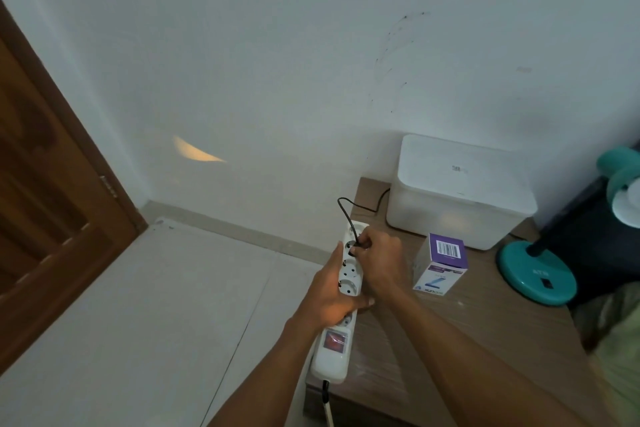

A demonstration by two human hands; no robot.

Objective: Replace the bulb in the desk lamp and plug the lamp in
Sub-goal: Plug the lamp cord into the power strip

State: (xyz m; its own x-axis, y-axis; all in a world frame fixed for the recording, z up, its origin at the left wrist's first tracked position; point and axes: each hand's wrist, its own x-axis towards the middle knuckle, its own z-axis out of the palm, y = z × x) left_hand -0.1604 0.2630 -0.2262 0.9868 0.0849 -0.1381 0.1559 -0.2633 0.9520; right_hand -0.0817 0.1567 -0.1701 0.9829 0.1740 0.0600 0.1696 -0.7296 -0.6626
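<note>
My left hand (330, 298) grips a white power strip (334, 347) with several sockets and a red switch, holding it above the table's left edge. My right hand (379, 260) pinches the lamp's black plug (356, 243) at a socket near the strip's far end. The black cord (349, 210) loops up from the plug and runs back behind the white box. The teal desk lamp (535, 276) stands at the right with its round base on the table and its shade (623, 192) cut off by the frame edge. A purple-and-white bulb box (441, 265) stands between hand and lamp.
A white lidded box (460, 191) sits at the back of the wooden table (433, 340) against the wall. A brown wooden door (52, 184) is at the left, with pale floor tiles (156, 305) below. The strip's own cable (327, 406) hangs down at the table's front.
</note>
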